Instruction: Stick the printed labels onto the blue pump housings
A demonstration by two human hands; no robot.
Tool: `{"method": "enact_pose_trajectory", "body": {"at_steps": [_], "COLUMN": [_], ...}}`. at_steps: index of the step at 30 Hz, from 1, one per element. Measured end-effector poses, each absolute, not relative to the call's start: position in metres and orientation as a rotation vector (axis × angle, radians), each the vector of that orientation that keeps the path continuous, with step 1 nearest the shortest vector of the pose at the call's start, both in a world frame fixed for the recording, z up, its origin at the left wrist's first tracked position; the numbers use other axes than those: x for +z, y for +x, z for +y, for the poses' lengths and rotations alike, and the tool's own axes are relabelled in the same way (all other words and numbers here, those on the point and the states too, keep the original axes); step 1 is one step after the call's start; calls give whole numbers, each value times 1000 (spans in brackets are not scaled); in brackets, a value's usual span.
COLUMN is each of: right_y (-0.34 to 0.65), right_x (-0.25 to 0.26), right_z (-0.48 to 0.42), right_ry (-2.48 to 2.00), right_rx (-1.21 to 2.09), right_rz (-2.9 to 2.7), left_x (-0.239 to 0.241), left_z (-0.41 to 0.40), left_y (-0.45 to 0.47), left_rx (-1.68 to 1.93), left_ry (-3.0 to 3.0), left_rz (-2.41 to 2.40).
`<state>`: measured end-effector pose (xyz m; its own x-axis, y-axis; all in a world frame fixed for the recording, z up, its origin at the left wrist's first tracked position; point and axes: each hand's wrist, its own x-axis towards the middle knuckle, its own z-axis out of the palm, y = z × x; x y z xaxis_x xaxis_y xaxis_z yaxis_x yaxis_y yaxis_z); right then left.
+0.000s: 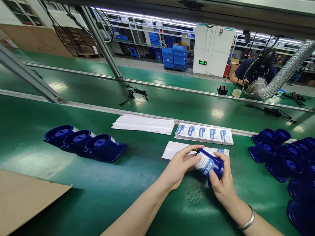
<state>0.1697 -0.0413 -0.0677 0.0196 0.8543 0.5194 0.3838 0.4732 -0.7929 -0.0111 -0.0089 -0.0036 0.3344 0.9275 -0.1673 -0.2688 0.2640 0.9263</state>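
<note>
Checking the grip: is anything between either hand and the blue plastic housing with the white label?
Nothing visible: the left hand and right hand both hold the blue plastic housing directly.

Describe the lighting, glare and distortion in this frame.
Head view: overhead strip lights leave pale glare patches on the green belt; shadows are soft; wide-angle bowing curves the belt rail and seems to stretch the blue housings at the right edge; the left hand, right hand and the blue part they hold are sharp.
</note>
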Motion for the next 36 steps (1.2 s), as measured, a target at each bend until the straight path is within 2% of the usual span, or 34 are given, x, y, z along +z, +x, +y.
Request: {"method": "enact_pose_trajectory", "body": {"at_steps": [5,10,15,19,24,28,32,36], "right_y": [164,158,155,148,145,153,158,159], "right_x": [-65,-64,-68,-72,-69,-72,-80,-83], "right_z": [-40,-39,-33,-22,-26,-32,-34,-41], "right_ry": [-1077,-1030,-1003,-809,-618,-721,-769,-804], "right_rx": [346,364,824,1174,1624,1599,1608,1615], "right_rz": [-1703,-1698,-1402,-1164,-918,-1003,-1130,-1240], "left_x": [-9,-8,-7,-11,3,10,-2,-16], "left_z": [-8,-3,-5,-10,-25,-27,-33,-36], "left_y": [-6,-8,-15,-19,-15,-41,-95,-137], "left_rx": [1052,1072,1110,1061,1136,1211,967,829], "left_ry": [829,755,1209,1654,1727,1623,1703,1748], "left_rz": [930,1011,1059,1128,1385,1709,2235,2521]}}
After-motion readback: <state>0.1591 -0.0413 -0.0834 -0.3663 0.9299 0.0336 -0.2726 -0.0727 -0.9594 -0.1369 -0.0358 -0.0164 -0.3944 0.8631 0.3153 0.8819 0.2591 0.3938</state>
